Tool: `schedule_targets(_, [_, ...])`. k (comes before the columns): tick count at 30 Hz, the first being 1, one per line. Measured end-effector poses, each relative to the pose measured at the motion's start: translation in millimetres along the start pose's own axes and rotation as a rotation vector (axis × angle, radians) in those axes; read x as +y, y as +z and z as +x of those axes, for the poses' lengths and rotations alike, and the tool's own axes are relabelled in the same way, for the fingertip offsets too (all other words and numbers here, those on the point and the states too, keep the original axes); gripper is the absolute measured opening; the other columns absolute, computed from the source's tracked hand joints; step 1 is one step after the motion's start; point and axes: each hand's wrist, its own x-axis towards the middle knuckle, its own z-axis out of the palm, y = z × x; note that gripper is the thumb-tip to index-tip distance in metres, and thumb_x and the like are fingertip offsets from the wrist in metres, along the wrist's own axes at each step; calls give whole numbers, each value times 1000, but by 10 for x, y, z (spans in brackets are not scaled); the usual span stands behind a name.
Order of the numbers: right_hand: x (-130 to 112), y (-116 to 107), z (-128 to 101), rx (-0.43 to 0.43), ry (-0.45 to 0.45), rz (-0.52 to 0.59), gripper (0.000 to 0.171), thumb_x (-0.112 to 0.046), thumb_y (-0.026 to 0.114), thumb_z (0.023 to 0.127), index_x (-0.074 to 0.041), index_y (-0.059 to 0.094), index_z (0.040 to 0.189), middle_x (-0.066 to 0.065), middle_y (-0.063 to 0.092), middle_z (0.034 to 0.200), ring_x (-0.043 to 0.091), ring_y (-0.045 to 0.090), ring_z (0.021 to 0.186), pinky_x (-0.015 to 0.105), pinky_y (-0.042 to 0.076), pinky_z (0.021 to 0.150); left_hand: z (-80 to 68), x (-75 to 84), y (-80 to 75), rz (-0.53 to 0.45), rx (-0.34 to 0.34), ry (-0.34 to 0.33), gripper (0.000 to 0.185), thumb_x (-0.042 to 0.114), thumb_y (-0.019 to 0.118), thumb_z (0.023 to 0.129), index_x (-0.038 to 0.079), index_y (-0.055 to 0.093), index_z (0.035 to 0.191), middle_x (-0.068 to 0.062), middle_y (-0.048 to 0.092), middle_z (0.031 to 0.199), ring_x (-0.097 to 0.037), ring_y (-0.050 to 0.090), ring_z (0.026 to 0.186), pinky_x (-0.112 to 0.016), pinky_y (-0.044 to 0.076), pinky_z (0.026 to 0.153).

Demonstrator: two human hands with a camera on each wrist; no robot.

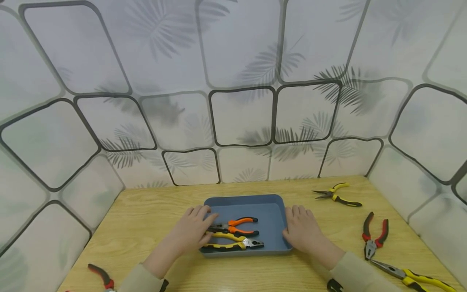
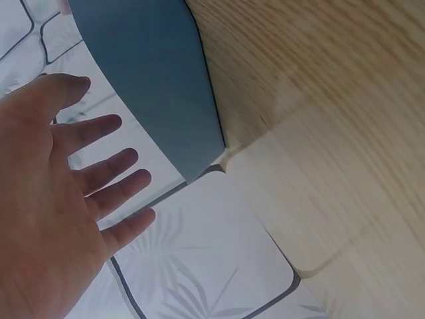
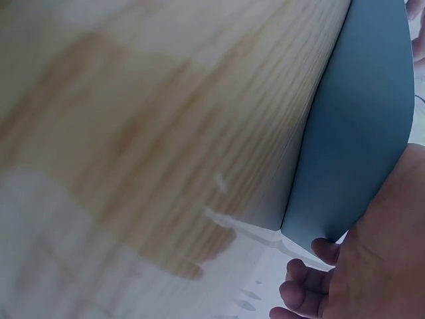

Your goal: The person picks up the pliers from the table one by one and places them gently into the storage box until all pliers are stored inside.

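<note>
A blue-grey tray (image 1: 271,213) lies on the table between the two hands. Inside it, toward the left, are pliers with orange-and-black handles (image 1: 242,222) and combination pliers with yellow-and-black handles (image 1: 238,245). My left hand (image 1: 193,227) is at the tray's left side, reaching over its rim and partly covering the pliers. The left wrist view shows its fingers (image 2: 109,179) spread and relaxed beside the tray wall (image 2: 153,80). My right hand (image 1: 303,227) lies along the right wall, thumb at the rim. In the right wrist view its fingers (image 3: 309,286) are loosely bent beside the tray's corner.
Right of the tray, yellow-and-black long-nose pliers (image 1: 335,195), red-and-black pliers (image 1: 373,239) and more yellow-handled long-nose pliers (image 1: 408,278) lie on the wooden table (image 1: 146,215). Another red-and-black pair (image 1: 102,275) shows at front left, partly cut off. Patterned walls (image 1: 240,117) enclose the table.
</note>
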Motion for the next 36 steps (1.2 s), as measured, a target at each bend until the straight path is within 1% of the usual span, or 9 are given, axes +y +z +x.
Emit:
schedule_targets(4, [2,-3,3,6,2,-9,41,-25,71,91,2,56,118,16,56,98,31,52,87,47,46,78,-57,-24,-6,-2,3,-17,49,36,69,102,12,62,145,-15,61,139,-33,58,130,-52,50,106])
schedule_targets(10, [-5,-38,4,-15,12,14,41,-24,70,91,3,56,120,17,57,99,32,53,89,48,46,79,-159,-61,-3,-6,9,-49,50,35,71,100,11,63,143,-16,61,137,-33,59,126,-52,50,105])
schedule_targets(15, [-5,-47,0,-22,15,24,44,-24,71,92,3,56,123,18,59,102,34,56,93,50,47,82,-245,-105,-2,-29,41,-74,51,34,74,98,9,64,141,-17,62,134,-35,60,126,-54,51,105])
schedule_targets(18, [-9,-45,-5,-18,13,30,42,-24,70,92,3,56,120,18,58,101,34,56,92,51,47,82,-295,-130,-14,-23,51,-84,52,35,74,98,9,64,142,-16,62,133,-34,60,125,-54,52,104])
schedule_targets(22, [-14,-34,-11,-19,15,29,37,-23,68,93,2,55,116,17,56,98,33,53,90,50,46,80,-350,-148,-35,7,37,-98,52,37,72,100,9,63,143,-15,61,133,-32,60,125,-52,51,105])
schedule_targets(26, [-18,-26,-17,-23,19,21,37,-24,68,93,1,54,116,17,55,98,33,53,89,49,46,80,-395,-159,-46,22,40,-110,50,35,73,99,9,64,141,-15,61,132,-33,60,124,-53,51,105])
schedule_targets(36, [-35,-45,-15,1,14,7,35,-23,70,92,0,55,114,16,55,95,30,52,87,47,45,77,-514,-208,-33,-4,48,-159,52,33,76,97,9,63,141,-14,61,131,-34,61,126,-54,51,106])
